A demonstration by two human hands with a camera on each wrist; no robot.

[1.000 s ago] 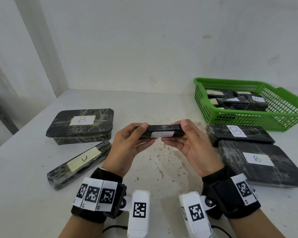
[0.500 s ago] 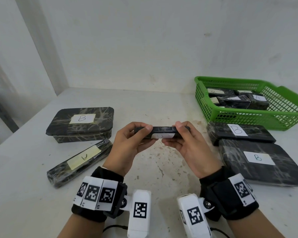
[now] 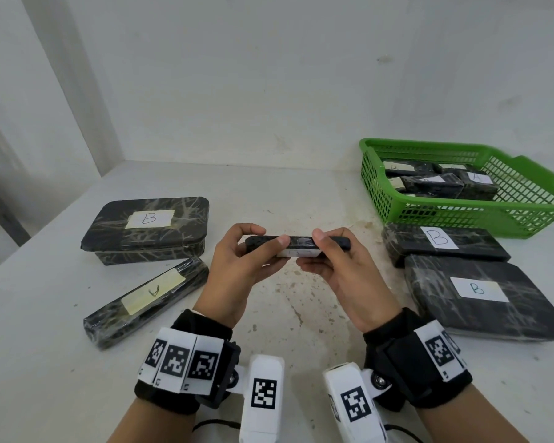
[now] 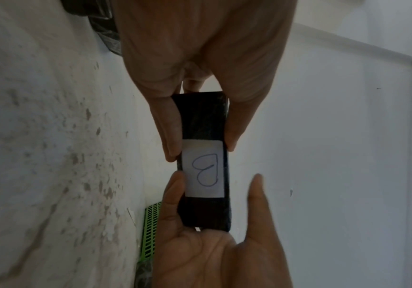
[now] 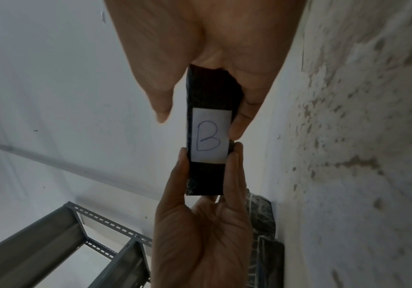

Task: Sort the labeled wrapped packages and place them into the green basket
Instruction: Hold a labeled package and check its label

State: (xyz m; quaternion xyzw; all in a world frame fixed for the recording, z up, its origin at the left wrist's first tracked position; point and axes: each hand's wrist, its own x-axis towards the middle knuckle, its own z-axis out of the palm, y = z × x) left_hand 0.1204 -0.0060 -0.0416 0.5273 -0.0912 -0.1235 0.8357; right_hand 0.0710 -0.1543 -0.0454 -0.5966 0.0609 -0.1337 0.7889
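A small black wrapped package (image 3: pixel 296 245) with a white label marked B (image 4: pixel 204 169) hangs above the table's middle, held at both ends. My left hand (image 3: pixel 271 247) pinches its left half between thumb and fingers (image 4: pixel 171 136). My right hand (image 3: pixel 317 251) cradles the right half; its fingers (image 5: pixel 243 117) lie along the package (image 5: pixel 211 136), and the thumb stands slightly off the edge. The green basket (image 3: pixel 373 187) sits at the back right with several wrapped packages inside, one marked A (image 3: pixel 475 178).
On the left lie a B-labelled box (image 3: pixel 147 228) and a long A-labelled bar (image 3: pixel 147 292). Right of my hands lie a flat B package (image 3: pixel 442 244) and a larger B package (image 3: pixel 483 295), both in front of the basket. A grey metal shelf frame (image 5: pixel 52 243) stands beyond the table.
Both hands have kept hold of the small package and turned it a little between them. Both thumbs have slid toward its middle. Nothing else on the table has moved.
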